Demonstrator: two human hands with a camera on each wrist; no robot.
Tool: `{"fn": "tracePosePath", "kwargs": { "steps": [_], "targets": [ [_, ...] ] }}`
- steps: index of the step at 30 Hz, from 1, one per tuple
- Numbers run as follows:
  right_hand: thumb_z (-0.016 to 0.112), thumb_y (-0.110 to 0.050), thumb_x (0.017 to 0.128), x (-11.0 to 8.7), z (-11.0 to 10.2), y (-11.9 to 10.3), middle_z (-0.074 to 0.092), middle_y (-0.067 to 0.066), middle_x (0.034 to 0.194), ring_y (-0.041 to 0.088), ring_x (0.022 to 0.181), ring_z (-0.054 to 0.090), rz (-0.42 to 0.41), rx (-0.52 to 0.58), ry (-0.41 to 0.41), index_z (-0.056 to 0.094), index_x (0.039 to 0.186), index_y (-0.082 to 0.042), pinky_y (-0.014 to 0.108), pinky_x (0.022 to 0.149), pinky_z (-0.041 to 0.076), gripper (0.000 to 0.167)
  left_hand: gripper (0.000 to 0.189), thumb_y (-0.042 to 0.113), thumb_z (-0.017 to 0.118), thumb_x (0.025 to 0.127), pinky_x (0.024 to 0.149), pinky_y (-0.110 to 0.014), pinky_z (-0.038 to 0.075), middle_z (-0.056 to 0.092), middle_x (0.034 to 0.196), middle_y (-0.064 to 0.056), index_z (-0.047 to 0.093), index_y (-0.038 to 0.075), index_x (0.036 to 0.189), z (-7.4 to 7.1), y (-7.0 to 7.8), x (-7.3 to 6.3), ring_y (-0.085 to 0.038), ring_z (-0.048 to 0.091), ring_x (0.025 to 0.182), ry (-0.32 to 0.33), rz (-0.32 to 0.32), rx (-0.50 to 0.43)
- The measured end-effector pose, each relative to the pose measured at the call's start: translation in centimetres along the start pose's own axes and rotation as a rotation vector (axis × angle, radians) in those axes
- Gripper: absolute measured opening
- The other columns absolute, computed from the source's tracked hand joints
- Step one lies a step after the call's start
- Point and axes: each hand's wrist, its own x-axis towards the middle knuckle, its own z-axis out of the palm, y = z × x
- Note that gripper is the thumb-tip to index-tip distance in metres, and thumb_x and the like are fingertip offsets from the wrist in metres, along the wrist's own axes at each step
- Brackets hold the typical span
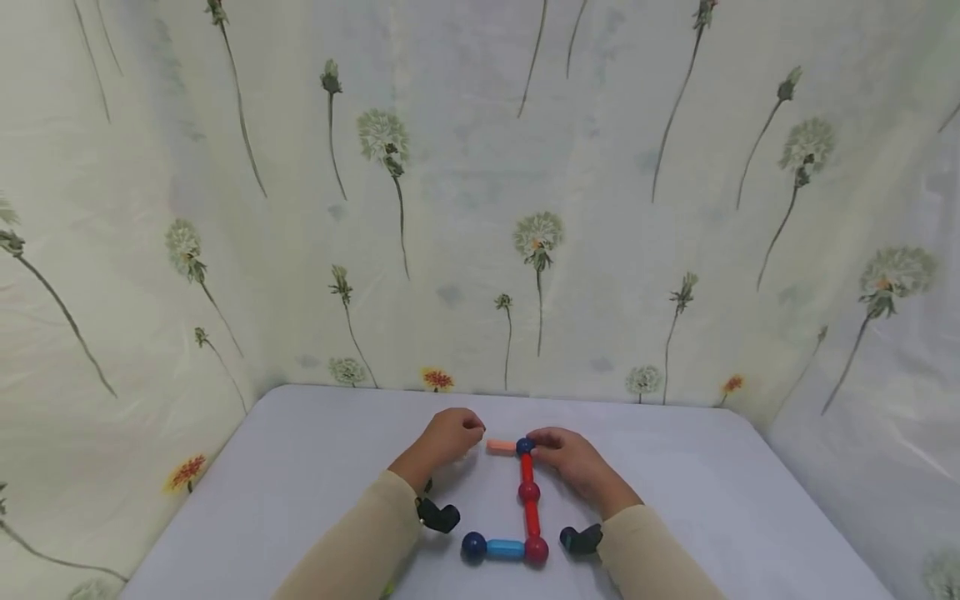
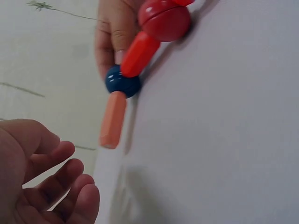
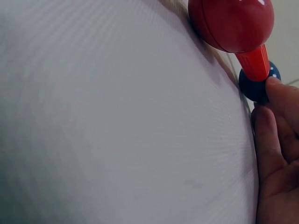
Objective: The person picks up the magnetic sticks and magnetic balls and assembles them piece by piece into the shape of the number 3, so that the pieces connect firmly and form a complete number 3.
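On the white table lies a connected figure of balls and rods. Its far end is a dark blue ball [image 1: 524, 447], which my right hand [image 1: 574, 460] holds by its fingertips and thumb. A peach rod [image 2: 113, 120] sticks out from that ball toward the left. My left hand [image 1: 452, 435] hovers beside the rod's free end, apart from it; in the left wrist view its fingers are loosely bent around nothing. A red rod [image 3: 254, 63] joins the blue ball to a red ball [image 1: 528, 492]. Nearer, another red rod [image 1: 532, 518] reaches a second red ball [image 1: 536, 550].
From the near red ball a light blue rod [image 1: 506, 548] runs left to another dark blue ball [image 1: 474, 546]. Behind the table [image 1: 315, 442] hangs a curtain [image 1: 465, 208] printed with dandelions. Something yellow-green [image 1: 387, 588] peeks out by the left sleeve.
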Motion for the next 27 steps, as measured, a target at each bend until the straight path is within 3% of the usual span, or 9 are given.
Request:
{"fn": "tracePosePath", "kwargs": {
  "steps": [5, 9, 15, 19, 27],
  "targets": [
    [0.073, -0.030, 0.098, 0.2, 0.1, 0.2, 0.067, -0.002, 0.135, 0.031, 0.137, 0.053, 0.010, 0.011, -0.008, 0.074, 0.126, -0.032, 0.061, 0.113, 0.044, 0.027, 0.023, 0.028, 0.067, 0.103, 0.076, -0.036, 0.055, 0.069, 0.100, -0.001, 0.076, 0.009, 0.114, -2.6, -1.0, -1.5, -0.020, 0.060, 0.087, 0.036, 0.060, 0.000],
    [0.073, -0.028, 0.098, 0.3, 0.0, 0.4, 0.067, -0.001, 0.136, 0.032, 0.137, 0.052, 0.018, -0.001, 0.017, 0.074, 0.125, -0.033, 0.061, 0.113, 0.043, 0.027, 0.024, 0.031, 0.066, 0.103, 0.079, -0.037, 0.056, 0.070, 0.101, -0.001, 0.075, 0.011, 0.113, -3.8, -2.4, -2.5, -0.019, 0.061, 0.089, 0.046, 0.035, -0.015],
    [0.072, -0.027, 0.099, 0.1, 0.3, 0.6, 0.067, 0.000, 0.136, 0.031, 0.136, 0.052, 0.029, 0.051, -0.011, 0.074, 0.125, -0.029, 0.060, 0.114, 0.043, 0.027, 0.019, 0.035, 0.070, 0.100, 0.088, -0.042, 0.056, 0.070, 0.102, 0.001, 0.075, 0.018, 0.108, -4.3, -4.9, -4.3, -0.018, 0.063, 0.094, 0.014, -0.052, -0.028],
    [0.071, -0.027, 0.099, -0.1, 0.5, 0.5, 0.067, 0.000, 0.136, 0.030, 0.135, 0.053, 0.022, 0.071, -0.023, 0.074, 0.125, -0.026, 0.060, 0.113, 0.043, 0.026, 0.023, 0.041, 0.073, 0.098, 0.088, -0.045, 0.057, 0.070, 0.109, 0.000, 0.073, 0.020, 0.108, -4.5, -5.7, -5.6, -0.020, 0.063, 0.099, -0.030, -0.072, 0.002],
    [0.072, -0.026, 0.098, -0.4, 0.4, 0.0, 0.067, -0.001, 0.136, 0.031, 0.138, 0.051, 0.011, 0.042, 0.008, 0.074, 0.125, -0.030, 0.060, 0.115, 0.042, 0.027, 0.042, 0.042, 0.080, 0.091, 0.092, -0.052, 0.055, 0.066, 0.127, -0.014, 0.070, 0.014, 0.121, -4.5, -6.6, -7.9, -0.030, 0.062, 0.113, -0.053, 0.004, 0.037]
  ]
}}
